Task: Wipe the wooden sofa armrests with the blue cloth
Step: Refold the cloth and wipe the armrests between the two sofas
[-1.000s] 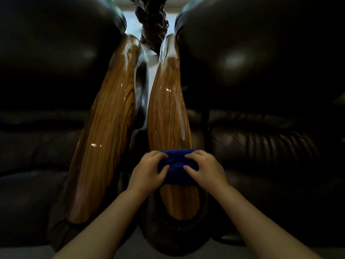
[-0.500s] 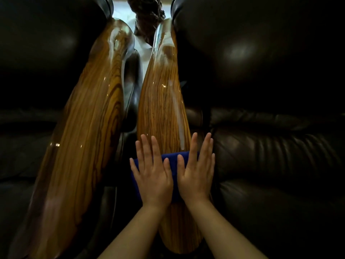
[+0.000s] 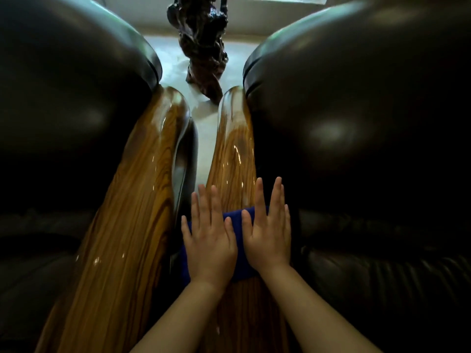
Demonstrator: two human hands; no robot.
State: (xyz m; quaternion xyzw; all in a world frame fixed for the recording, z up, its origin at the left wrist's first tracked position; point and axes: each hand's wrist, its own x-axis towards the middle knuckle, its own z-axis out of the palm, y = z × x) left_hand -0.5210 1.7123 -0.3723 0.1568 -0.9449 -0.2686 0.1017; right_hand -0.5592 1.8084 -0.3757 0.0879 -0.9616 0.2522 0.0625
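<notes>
Both palms flat, fingers spread: my left hand [image 3: 210, 240] and right hand [image 3: 269, 231] press the blue cloth [image 3: 235, 220] down on the right armrest [image 3: 233, 159], gripping nothing. I should keep even pressure and push along the grain toward the far end. The left armrest [image 3: 132, 212] waits beside.

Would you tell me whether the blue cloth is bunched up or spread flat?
Spread flat: the blue cloth lies across the right armrest under both open palms.
</notes>
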